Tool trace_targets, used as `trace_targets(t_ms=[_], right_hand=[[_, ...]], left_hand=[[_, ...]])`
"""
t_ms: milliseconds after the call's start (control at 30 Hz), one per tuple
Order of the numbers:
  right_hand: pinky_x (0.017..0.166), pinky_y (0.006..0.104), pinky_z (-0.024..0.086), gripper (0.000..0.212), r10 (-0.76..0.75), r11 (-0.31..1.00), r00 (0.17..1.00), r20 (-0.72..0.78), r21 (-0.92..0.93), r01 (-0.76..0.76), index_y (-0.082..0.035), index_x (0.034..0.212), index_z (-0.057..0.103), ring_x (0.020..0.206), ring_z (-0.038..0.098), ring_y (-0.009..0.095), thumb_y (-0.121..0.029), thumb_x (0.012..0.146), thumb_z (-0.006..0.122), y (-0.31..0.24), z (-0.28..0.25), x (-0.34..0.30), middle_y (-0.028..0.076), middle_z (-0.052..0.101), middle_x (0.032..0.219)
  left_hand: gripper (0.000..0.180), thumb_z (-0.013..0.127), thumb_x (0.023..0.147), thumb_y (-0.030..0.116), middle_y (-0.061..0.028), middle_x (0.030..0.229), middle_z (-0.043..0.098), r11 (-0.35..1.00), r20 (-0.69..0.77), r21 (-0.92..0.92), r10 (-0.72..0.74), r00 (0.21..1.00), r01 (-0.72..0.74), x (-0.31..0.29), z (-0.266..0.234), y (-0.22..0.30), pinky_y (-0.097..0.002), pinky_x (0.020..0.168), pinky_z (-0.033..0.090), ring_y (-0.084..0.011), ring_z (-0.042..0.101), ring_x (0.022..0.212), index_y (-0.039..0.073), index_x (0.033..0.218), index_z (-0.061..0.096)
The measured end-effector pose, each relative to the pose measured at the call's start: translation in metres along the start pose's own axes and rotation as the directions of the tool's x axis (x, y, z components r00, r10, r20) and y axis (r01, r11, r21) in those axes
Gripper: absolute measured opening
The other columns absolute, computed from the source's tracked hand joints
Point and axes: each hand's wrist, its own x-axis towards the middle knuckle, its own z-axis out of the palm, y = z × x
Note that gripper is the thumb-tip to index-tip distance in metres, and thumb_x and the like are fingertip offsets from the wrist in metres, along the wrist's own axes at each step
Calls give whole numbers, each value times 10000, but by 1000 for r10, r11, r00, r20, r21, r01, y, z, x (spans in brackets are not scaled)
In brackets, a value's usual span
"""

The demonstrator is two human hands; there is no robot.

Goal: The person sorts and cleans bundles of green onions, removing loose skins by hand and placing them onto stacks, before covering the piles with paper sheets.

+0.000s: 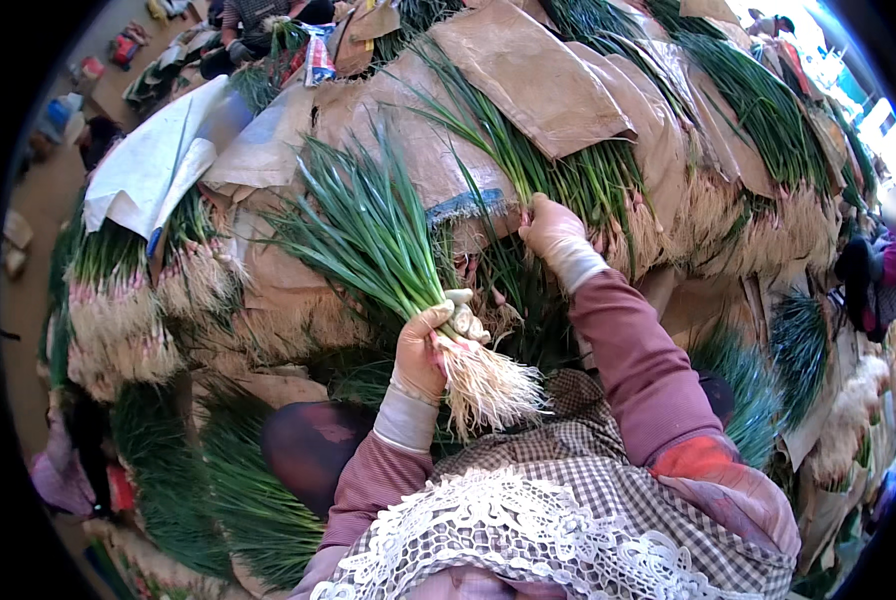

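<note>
My left hand is wrapped round a thick bunch of green onions, just above its pale roots. The green tops point up and to the left; the roots hang toward my lap. Whitish glove fingertips show beside the stalks. Further off to the right, my right hand is closed in a pinch on the lower stalks of some green onions at the edge of a pile. How many stalks it holds is hidden by the fingers. Next to it lies the rest of that pile, roots toward me, partly under a brown sheet.
Covered heaps of green onions stand at the left, with more at the far right. Loose bunches lie beside my left knee. Other people sit nearby, one at the far left and one at the right edge.
</note>
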Motion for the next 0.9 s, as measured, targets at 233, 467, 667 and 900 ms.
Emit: trace_targets(t_ms=[233,467,667,900], right_hand=[[497,200,369,114,-284,448,916,283,884,-134,-44,817,512,561,446,64,-105,743,575,19,-45,-34,-2,509,676],[566,237,419,136,-540,632,841,33,676,379,-56,759,503,593,477,103,-84,688,616,0,-34,-101,38,490,683],[627,373,442,221,-630,739,774,63,354,573,-43,811,551,688,553,297,-238,714,587,-2,-14,-115,144,544,776],[562,399,440,254,-483,872,841,243,225,435,-8,812,455,633,563,339,-245,753,524,-15,-22,-123,159,563,637]], left_hand=[[139,483,771,146,-59,684,485,1000,-31,13,-22,999,22,4,-2,0,-384,662,432,-214,502,671,35,853,497],[275,406,810,122,-193,925,562,993,-135,80,-74,988,85,6,4,-9,-345,633,513,-281,585,817,-77,988,472],[218,426,813,123,-97,677,562,979,-166,112,-151,974,171,5,-22,-14,-263,414,408,-177,532,497,-36,927,523],[259,422,801,133,-165,803,577,943,-245,278,-113,963,182,4,-23,-10,-346,628,508,-244,585,686,-79,909,525]])
